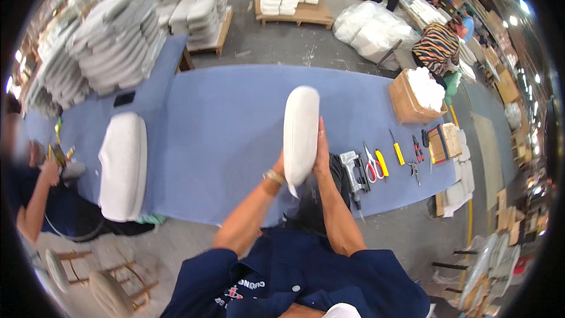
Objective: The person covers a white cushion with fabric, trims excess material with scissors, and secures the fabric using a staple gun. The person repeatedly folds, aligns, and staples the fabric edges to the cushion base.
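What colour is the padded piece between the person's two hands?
The padded piece is off-white, best seen in the head view.

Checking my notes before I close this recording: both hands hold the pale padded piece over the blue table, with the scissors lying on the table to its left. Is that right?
Not quite: in the head view, the scissors lie to the right of the pale padded piece. The left hand and right hand do hold it over the blue table.
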### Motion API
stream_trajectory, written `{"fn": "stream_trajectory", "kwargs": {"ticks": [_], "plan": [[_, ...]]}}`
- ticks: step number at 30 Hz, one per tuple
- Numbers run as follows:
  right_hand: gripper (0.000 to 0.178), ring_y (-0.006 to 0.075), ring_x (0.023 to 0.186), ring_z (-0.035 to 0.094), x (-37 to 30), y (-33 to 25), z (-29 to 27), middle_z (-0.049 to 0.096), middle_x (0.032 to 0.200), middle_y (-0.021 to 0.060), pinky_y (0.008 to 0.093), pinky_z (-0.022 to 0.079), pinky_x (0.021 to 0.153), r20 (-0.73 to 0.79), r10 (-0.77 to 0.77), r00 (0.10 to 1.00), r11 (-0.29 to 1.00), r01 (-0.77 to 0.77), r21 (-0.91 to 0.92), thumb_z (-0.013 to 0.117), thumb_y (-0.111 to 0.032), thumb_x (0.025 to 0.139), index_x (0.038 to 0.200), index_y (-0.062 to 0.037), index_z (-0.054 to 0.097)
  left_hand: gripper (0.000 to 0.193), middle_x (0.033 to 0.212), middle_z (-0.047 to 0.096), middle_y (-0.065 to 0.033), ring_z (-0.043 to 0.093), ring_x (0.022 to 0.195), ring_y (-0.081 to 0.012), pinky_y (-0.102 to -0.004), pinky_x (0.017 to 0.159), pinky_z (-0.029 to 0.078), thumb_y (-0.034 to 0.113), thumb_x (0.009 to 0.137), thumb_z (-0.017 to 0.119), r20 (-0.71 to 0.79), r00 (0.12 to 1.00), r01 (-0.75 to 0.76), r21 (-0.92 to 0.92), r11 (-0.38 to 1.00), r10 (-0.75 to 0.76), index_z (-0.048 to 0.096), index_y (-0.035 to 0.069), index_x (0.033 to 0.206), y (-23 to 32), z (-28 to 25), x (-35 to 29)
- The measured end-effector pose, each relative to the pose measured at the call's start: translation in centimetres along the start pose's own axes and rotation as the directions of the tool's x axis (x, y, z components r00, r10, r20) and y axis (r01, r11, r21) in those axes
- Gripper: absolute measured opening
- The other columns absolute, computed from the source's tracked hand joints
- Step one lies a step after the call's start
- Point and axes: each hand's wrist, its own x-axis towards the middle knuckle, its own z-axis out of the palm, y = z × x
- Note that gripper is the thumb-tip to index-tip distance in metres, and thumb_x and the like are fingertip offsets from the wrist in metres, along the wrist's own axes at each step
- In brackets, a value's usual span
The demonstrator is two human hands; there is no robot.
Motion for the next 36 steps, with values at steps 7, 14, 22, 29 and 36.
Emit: {"fn": "stream_trajectory", "kwargs": {"ticks": [7,14,22,29,36], "plan": [[0.073,0.0275,0.148,0.042,0.2,-6.2,1.7,0.041,0.164,0.0143,0.0415,0.034,0.123,0.062,0.265,0.962,0.964,-0.263,-0.049,0.041,-0.054,0.111,0.162,-0.0024,0.034,0.076,0.172,0.014,-0.0225,0.011,0.159,-0.0388,-0.0554,0.126,0.010,0.051,0.111,0.037,-0.248,0.964,0.089,0.646,0.758,0.098,0.018,0.004,0.167,10.3,9.3,-0.3],[0.074,0.0337,0.153,0.032,0.6,5.4,-3.0,0.031,0.168,0.0157,0.0498,0.025,0.126,-0.088,0.385,0.919,0.817,-0.295,0.496,0.036,-0.057,0.110,0.165,-0.0088,0.026,0.076,0.171,0.018,-0.0279,0.014,0.158,-0.0488,-0.0659,0.124,0.009,0.055,0.104,0.049,-0.254,0.939,0.193,0.947,0.258,0.231,0.032,0.011,0.164,7.7,8.2,-3.0],[0.071,0.0355,0.139,0.050,-12.6,8.2,-1.7,0.047,0.152,0.0219,0.0483,0.044,0.112,-0.111,0.783,0.612,0.621,-0.779,0.092,0.050,-0.050,0.109,0.160,-0.0066,0.030,0.056,0.166,0.037,-0.0171,0.028,0.157,-0.0376,-0.0547,0.126,0.024,0.026,0.095,0.072,-0.364,0.931,0.355,0.917,0.179,0.019,0.058,0.011,0.147,-0.4,-4.3,-24.6],[0.044,0.0215,0.084,0.070,-12.4,9.6,-1.3,0.068,0.096,0.0095,0.0372,0.059,0.077,-0.040,0.830,0.556,0.545,-0.824,-0.154,0.060,-0.045,0.106,0.113,-0.0018,0.063,0.059,0.139,0.062,-0.0236,0.061,0.127,-0.0364,-0.0442,0.099,0.052,0.037,0.100,0.067,-0.906,0.276,0.665,0.421,0.617,0.321,0.055,0.003,0.146,1.9,-8.4,-28.2],[0.042,0.0195,0.064,0.066,-9.3,5.8,0.7,0.070,0.081,0.0116,0.0334,0.056,0.061,0.089,0.795,0.600,0.606,-0.781,-0.149,0.061,-0.038,0.106,0.102,0.0035,0.065,0.078,0.143,0.058,-0.0214,0.066,0.115,-0.0298,-0.0474,0.084,0.059,0.057,0.105,0.054,-0.936,0.298,0.426,-0.047,0.904,-0.189,0.033,0.008,0.161,3.8,-6.5,-24.0]]}}
